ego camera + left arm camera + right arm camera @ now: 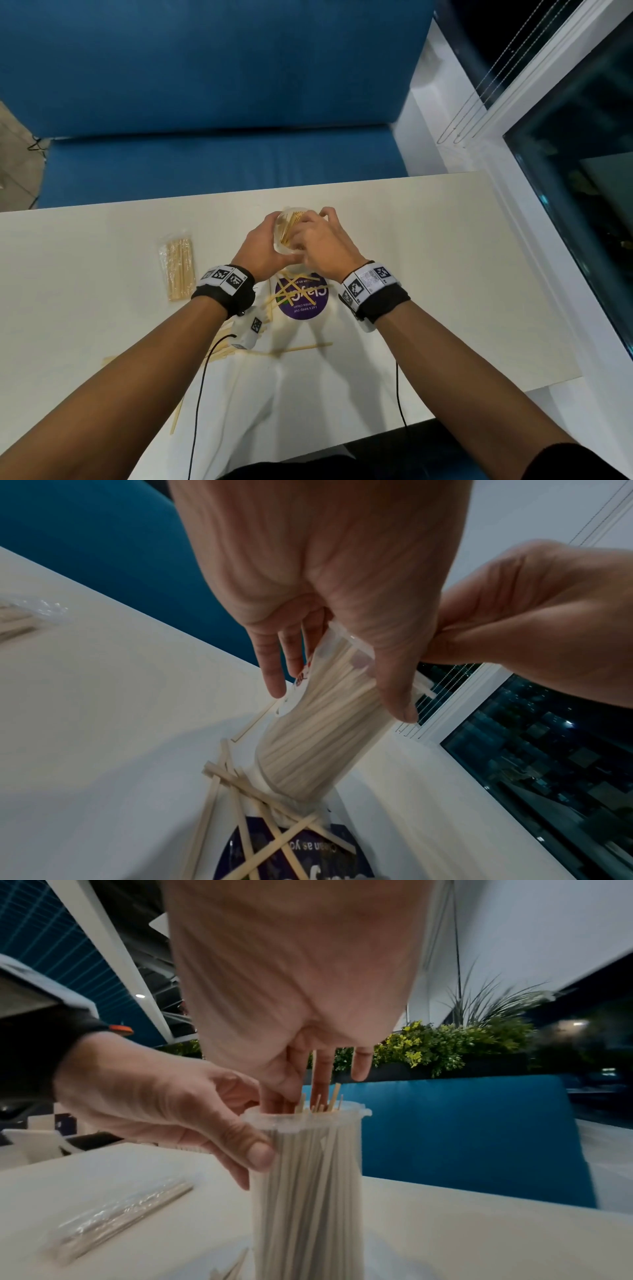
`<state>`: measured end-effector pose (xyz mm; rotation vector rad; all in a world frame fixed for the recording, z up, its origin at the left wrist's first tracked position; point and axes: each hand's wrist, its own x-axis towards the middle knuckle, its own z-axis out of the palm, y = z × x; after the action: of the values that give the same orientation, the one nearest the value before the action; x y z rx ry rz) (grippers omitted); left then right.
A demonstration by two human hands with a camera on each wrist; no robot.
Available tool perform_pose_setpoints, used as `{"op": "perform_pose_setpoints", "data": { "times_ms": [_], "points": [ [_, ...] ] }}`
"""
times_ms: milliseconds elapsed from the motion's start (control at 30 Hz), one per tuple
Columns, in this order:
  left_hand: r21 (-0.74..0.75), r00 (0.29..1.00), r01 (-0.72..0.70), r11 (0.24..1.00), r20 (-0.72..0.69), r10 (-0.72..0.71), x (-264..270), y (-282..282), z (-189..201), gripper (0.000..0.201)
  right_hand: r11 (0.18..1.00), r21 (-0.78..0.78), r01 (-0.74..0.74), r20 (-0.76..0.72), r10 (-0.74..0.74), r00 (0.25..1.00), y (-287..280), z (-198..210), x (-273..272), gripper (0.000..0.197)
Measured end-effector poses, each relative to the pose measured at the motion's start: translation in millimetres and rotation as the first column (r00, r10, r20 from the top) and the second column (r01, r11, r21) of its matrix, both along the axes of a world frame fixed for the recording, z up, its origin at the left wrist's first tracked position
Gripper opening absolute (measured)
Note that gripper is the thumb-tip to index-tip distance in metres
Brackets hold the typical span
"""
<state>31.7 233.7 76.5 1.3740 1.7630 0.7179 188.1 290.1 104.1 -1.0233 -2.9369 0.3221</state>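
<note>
Filling in progress: my left hand (263, 246) wraps the nearly full jar (308, 1191) at mid-table, my right hand (322, 250) reaches into its mouth, grip indiscernible, and loose sticks (291, 291) on the near side remain to be loaded.

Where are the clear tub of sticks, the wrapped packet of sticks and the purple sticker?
Clear tub (308, 1191): right wrist view, side wall.
Wrapped packet (177, 267): head view, middle of the wrapper.
Purple sticker (320, 303): head view, bare right part.
</note>
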Motion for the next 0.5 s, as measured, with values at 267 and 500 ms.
{"op": "perform_pose_setpoints", "data": {
  "times_ms": [267,500],
  "points": [
    [-0.098,0.990,0.036,0.995,-0.131,-0.049,-24,-25,-4,0.085,0.956,-0.090,0.281,-0.596,-0.278,0.754,-33,11,13,0.028],
    [-0.049,0.976,0.019,0.999,-0.217,-0.030,-66,-93,-28,0.024,0.867,-0.389,0.310,-0.620,-0.496,0.609,-117,-29,-1,0.031]
  ]
}}
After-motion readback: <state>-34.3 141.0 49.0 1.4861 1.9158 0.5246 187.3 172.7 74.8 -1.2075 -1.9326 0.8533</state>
